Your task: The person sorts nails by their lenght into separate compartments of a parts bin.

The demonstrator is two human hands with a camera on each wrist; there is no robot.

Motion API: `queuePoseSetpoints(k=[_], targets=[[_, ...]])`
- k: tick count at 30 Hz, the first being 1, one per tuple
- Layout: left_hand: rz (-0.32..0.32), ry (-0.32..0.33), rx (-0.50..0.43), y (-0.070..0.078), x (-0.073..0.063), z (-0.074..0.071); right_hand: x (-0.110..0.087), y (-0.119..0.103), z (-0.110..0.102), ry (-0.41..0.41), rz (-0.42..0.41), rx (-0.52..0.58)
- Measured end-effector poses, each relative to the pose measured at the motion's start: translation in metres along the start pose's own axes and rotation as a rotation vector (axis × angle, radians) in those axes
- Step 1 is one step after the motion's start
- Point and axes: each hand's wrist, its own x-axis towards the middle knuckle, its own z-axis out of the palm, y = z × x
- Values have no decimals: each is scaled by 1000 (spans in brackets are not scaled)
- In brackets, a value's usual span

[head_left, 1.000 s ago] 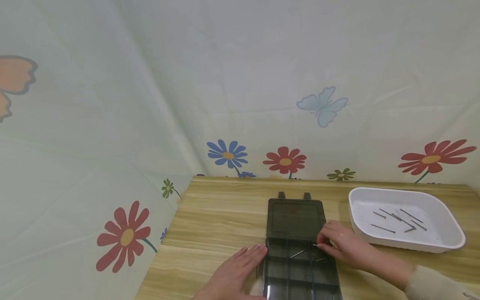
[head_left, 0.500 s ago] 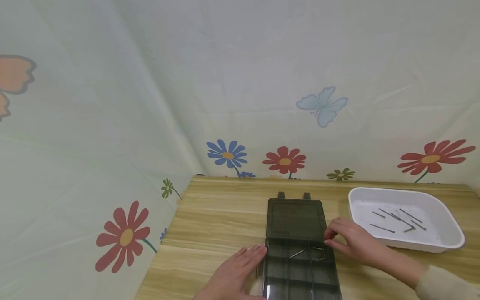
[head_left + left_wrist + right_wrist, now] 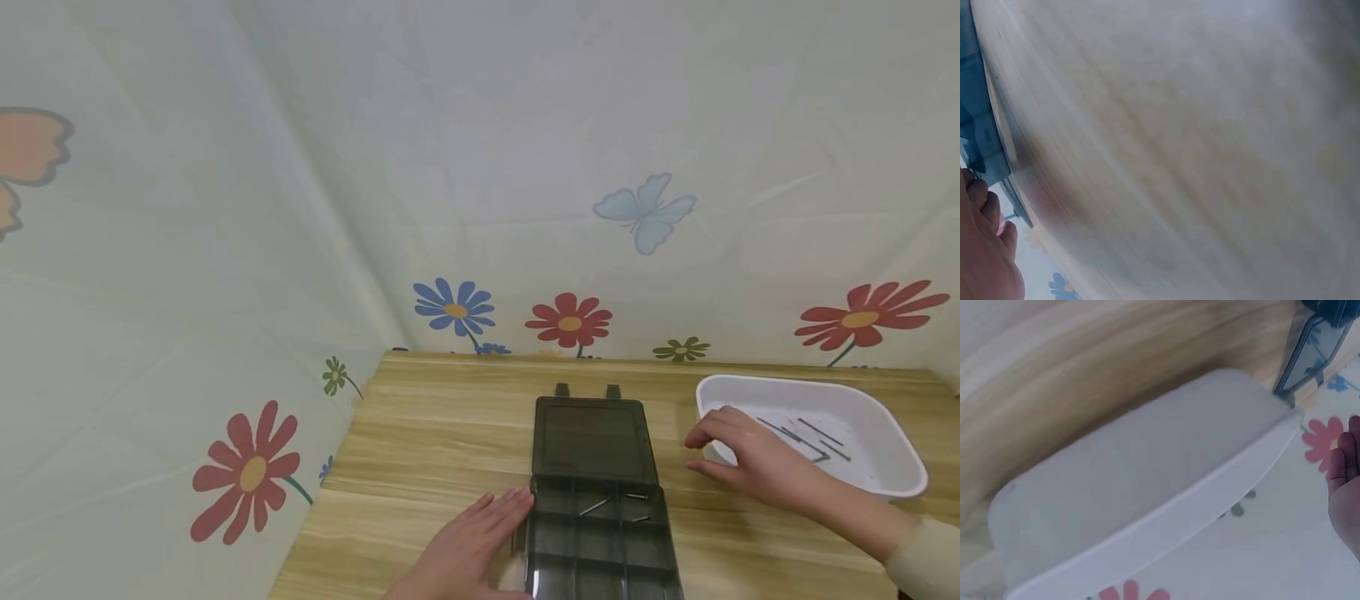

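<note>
A dark translucent compartment box [image 3: 552, 546] lies on the table, its lid [image 3: 592, 437] folded back away from me. My left hand [image 3: 467, 550] rests flat along the box's left edge, fingers straight. In the far row, one thin metal screw or nail [image 3: 595, 507] lies in the middle compartment. Two shorter ones, a far piece [image 3: 637, 497] and a near piece [image 3: 641, 518], lie in the right compartment. My right hand [image 3: 761, 458] hovers at the left rim of a white tray [image 3: 873, 412], fingers loosely bent and apart, holding nothing. Several similar metal pieces [image 3: 813, 437] lie in the tray; the hand hides others.
A wooden table [image 3: 442, 417] carries everything. Behind it and at the left hangs a pale cloth [image 3: 510, 167] printed with flowers and butterflies. In the right wrist view, the tray's outer wall [image 3: 1147, 462] fills the middle.
The right hand has let go of a small metal piece, now in the far right compartment, and has moved right from the box to the tray. The left hand stays still.
</note>
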Motion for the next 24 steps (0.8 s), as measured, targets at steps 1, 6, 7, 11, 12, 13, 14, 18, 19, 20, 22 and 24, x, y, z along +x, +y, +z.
queuePoseSetpoints(k=[1, 6, 7, 11, 12, 13, 14, 18, 19, 20, 22, 24], targets=[[0, 0, -1, 0, 0, 0, -1, 2, -3, -1, 4, -6], [-2, -6, -20, 0, 0, -1, -3, 11, -18, -33, 76, -61], [-3, -6, -24, 0, 0, -1, -3, 12, -21, -38, 89, -74], [-4, -1, -23, 0, 0, -1, -8, 23, -28, -46, 116, -109], [-4, 0, -21, 0, 0, -1, -9, 26, -29, -45, 120, -119], [-4, 0, -17, 0, 0, -1, -11, 29, -30, -45, 127, -128], [-3, 0, -12, 0, 0, -1, -12, 32, -31, -46, 135, -133], [-3, -3, -3, 0, 0, 0, -18, 42, -33, -44, 154, -138], [-3, -5, -1, 0, 0, 0, -19, 45, -33, -43, 160, -140], [-3, -6, -2, 0, 0, 0, -20, 47, -34, -42, 161, -138], [-4, -8, -2, 0, 0, 0, -22, 52, -34, -39, 167, -141], [-4, -10, -2, 0, 0, 0, -25, 56, -34, -35, 173, -149]])
